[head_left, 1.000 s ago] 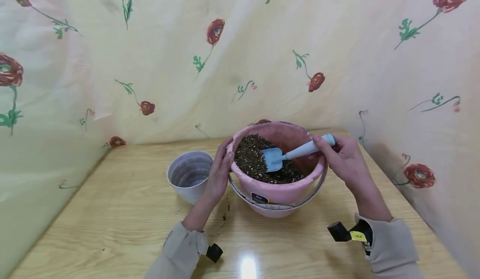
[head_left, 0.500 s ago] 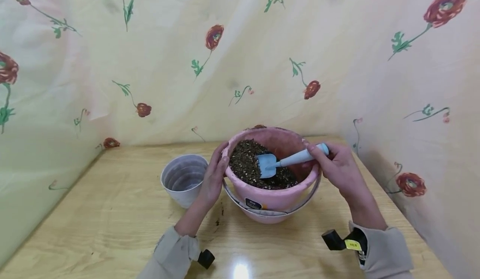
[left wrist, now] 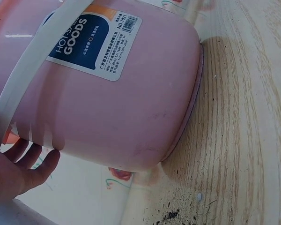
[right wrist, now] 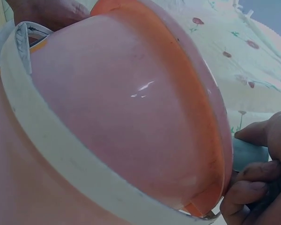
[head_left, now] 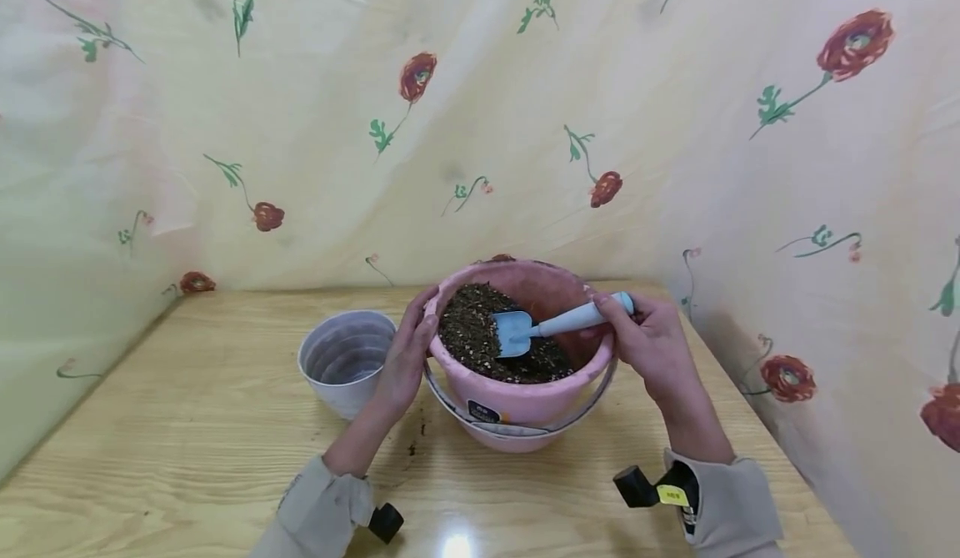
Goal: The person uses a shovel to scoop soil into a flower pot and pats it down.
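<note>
Right hand [head_left: 651,348] grips a blue trowel [head_left: 561,322], blade [head_left: 513,334] on soil [head_left: 471,324] inside a pink bucket [head_left: 525,404]; left hand [head_left: 405,359], uncurled, presses the bucket's side. The trowel looks light, stiff, probably best held by its handle [head_left: 581,318].

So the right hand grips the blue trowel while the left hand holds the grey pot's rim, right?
No: the head view shows the left hand holding the pink bucket by its rim, not the grey pot. The right hand does grip the blue trowel.
</note>
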`<state>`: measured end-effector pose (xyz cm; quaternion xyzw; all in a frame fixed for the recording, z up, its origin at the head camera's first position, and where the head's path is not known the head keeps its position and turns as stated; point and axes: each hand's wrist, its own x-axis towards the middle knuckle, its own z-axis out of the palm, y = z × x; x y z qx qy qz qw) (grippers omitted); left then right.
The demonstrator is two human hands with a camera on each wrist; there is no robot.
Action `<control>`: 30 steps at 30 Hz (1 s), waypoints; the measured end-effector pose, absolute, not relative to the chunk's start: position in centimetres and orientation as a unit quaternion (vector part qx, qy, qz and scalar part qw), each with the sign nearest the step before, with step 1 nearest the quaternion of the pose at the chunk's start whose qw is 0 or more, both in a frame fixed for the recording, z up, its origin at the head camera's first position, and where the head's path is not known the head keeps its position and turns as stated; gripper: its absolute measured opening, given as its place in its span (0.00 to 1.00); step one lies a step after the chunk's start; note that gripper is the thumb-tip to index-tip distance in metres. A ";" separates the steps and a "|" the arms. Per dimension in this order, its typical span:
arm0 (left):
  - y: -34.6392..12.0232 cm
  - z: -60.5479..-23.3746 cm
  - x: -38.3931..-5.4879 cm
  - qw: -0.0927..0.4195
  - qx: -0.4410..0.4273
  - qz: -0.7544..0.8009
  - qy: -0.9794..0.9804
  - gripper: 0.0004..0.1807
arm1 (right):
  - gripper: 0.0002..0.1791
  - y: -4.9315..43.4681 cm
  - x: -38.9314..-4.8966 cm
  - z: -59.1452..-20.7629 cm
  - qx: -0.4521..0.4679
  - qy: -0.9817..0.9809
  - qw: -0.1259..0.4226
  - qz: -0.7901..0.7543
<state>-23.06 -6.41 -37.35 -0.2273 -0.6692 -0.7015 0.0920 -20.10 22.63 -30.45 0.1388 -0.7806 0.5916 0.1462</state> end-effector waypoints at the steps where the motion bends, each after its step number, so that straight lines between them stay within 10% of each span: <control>1: -6.5 -37.3 -23.1 0.091 -0.229 -0.701 -0.670 0.27 | 0.22 22.5 -20.1 -30.5 0.132 -0.780 0.145 0.594; 30: -6.9 -36.9 -22.9 0.085 -0.221 -0.692 -0.682 0.26 | 0.10 22.8 -20.1 -30.2 0.158 -0.709 0.160 0.669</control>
